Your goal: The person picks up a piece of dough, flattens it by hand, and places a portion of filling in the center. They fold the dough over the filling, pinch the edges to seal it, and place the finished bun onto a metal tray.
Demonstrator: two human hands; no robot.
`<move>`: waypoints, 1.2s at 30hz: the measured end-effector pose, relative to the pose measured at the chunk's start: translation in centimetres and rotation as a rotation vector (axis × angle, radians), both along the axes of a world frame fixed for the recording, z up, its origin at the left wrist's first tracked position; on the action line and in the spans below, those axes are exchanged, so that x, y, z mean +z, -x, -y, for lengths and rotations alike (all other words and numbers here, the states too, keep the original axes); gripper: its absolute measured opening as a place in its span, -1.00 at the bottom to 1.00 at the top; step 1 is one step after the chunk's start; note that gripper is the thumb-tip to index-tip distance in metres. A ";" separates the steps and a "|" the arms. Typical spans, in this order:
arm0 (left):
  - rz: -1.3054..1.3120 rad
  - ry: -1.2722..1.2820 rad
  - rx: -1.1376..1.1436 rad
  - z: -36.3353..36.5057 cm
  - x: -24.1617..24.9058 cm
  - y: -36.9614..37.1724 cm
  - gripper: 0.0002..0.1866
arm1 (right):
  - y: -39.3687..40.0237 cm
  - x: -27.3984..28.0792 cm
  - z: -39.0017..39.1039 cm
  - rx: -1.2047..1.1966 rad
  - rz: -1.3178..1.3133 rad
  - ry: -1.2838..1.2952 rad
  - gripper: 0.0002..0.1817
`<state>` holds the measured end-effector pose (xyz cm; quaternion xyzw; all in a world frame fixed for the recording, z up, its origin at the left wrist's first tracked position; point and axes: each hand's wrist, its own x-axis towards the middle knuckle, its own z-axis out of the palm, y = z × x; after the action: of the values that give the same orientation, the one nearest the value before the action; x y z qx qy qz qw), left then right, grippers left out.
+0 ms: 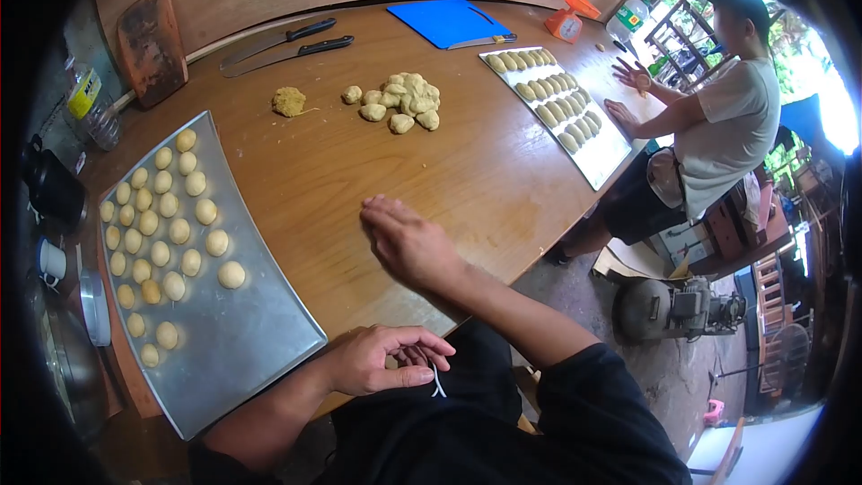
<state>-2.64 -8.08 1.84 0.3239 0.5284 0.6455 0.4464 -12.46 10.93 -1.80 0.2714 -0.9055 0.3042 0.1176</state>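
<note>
My right hand [411, 241] is palm down on the wooden table, fingers together and cupped; whatever lies under the palm is hidden. Nearer my body, my left hand [382, 361] curls loosely at the table edge, with a small yellowish bit, apparently dough, partly showing behind its fingers. Beyond my right hand sits a heap of pale dough pieces [413, 101], a few of them loose at its side. A crumbly brown-yellow lump [289, 101] lies to their left. On my left, a metal tray [256, 328] carries several round dough balls [179, 231] in rough rows.
At the back are two black-handled knives [325, 45], a blue cutting board [444, 23] and an orange scale [567, 25]. A co-worker [732, 117] stands right, hands on the table beside a second tray [600, 162] of shaped dough. A plastic bottle [92, 108] stands far left.
</note>
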 end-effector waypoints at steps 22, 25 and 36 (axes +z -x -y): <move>0.001 0.018 0.007 -0.1 -0.1 0.0 -0.55 | 0.0 1.7 -0.8 -0.116 0.105 -0.019 -0.63; -0.040 0.013 0.014 -0.1 0.2 -0.1 -0.55 | 4.7 -0.3 0.5 -0.159 -0.036 -0.050 -0.66; -0.058 0.019 0.003 0.0 0.0 0.0 -0.51 | 3.6 0.8 0.1 -0.153 0.011 -0.026 -0.63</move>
<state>-2.62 -8.04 1.85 0.3373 0.5476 0.6316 0.4330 -16.06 10.82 -1.02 0.2011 -0.9282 0.2840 0.1322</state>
